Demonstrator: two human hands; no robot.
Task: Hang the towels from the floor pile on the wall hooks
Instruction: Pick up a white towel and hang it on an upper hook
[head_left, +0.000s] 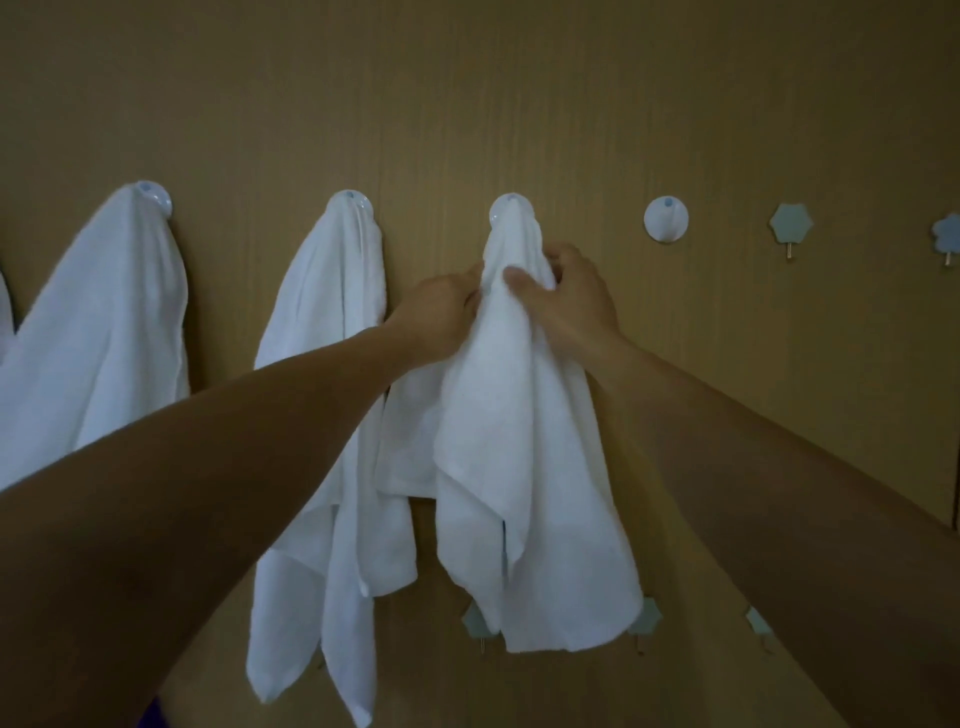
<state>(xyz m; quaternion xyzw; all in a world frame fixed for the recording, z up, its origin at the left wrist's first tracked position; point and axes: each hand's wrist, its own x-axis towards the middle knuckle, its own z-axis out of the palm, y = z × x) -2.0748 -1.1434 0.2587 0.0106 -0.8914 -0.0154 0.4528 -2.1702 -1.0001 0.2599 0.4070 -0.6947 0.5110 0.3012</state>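
Observation:
A white towel (524, 457) hangs by its top from a round white wall hook (500, 209) in the middle of the brown wall. Just below that hook my left hand (441, 312) grips the towel's left side, and my right hand (563, 301) holds its right side with the thumb across the front. Two more white towels hang to the left: one (327, 415) on a round hook (358, 200), another (104, 332) on a round hook (156, 195). The floor pile is out of view.
A bare round white hook (666, 219) is right of the held towel. Further right sit a small hexagonal hook (790, 224) and a flower-shaped hook (946, 236). A lower row of small hexagonal hooks (756, 621) shows beneath the towels. A further towel edge (4, 312) shows at far left.

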